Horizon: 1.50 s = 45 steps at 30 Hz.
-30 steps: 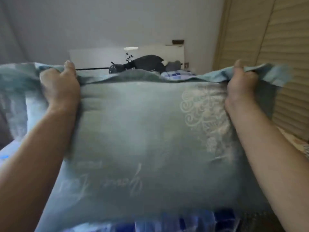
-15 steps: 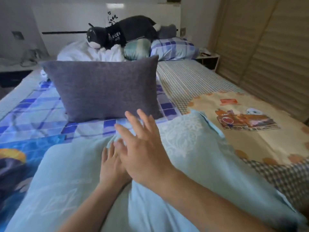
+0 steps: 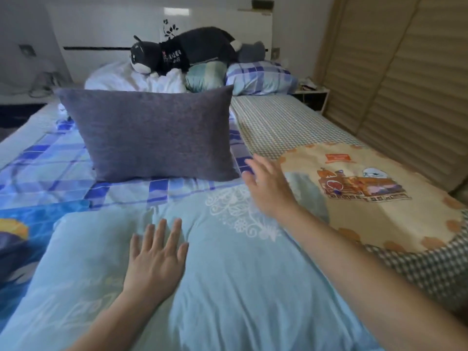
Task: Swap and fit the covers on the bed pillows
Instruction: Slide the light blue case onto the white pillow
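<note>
The pale blue pillow (image 3: 228, 269) lies flat on the bed (image 3: 283, 122) at 6 o'clock in the view, already inside its cover, so the step in hand looks like smoothing and settling it. The left hand (image 3: 155, 259) rests on its middle, fingers straight and spread, holding nothing; the right hand (image 3: 268, 186) is above the pillow's far corner at about 1 o'clock, fingers open and blurred, also holding nothing, and I cannot tell whether it touches the fabric. To do this well, press with flat palms from the middle out towards the corners, so the filling reaches each one and the creases near the white pattern ease out. At 12 o'clock a grey pillow (image 3: 152, 133) stands upright, probably the next to be covered. A beige printed cloth (image 3: 354, 198) lies at 2 o'clock, just beside the blue pillow. Farther off, a dark soft toy (image 3: 184, 51) lies on heaped pillows by the white headboard (image 3: 106, 26), and slatted doors (image 3: 405, 84) run along 3 o'clock
</note>
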Motion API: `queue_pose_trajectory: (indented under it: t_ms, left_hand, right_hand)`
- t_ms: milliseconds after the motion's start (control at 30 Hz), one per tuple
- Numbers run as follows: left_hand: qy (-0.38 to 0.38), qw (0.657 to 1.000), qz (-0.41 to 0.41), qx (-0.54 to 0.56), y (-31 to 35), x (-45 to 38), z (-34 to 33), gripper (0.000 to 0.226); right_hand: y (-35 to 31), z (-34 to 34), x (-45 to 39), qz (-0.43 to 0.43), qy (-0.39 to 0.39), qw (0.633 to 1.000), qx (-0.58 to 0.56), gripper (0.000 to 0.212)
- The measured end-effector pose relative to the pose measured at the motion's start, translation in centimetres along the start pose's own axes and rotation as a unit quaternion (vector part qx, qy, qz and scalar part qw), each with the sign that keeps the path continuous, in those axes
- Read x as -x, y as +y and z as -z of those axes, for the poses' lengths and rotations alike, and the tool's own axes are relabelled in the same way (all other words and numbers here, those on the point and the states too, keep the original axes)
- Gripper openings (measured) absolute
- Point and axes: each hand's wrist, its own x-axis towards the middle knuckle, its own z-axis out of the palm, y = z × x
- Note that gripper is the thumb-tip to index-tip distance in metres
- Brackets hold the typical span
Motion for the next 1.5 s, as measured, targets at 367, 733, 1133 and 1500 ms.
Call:
queue_pose_trajectory:
  t_ms: [367,733,1133,1500]
  left_hand:
    - [-0.050,0.998,0.047,0.007,-0.8,0.1,1.1,0.080]
    - [-0.003,0.975,-0.202,0.094,12.1,-1.2,3.5,0.064]
    - [0.098,0.944,-0.266,0.165,9.5,-0.1,2.7,0.025]
    - [0.119,0.962,-0.219,0.112,7.2,1.0,4.2,0.039]
  right_hand:
    - [13.3,0.4,-0.9,-0.433,-0.190,0.850,-0.234,0.052]
    - [12.5,0.9,0.0,-0.424,0.018,0.900,-0.096,0.027]
    - [0.6,6.9,7.9,-0.232,-0.175,0.957,0.023,0.051]
    - [-1.1,5.4,10.9,-0.242,-0.049,0.969,0.028,0.022]
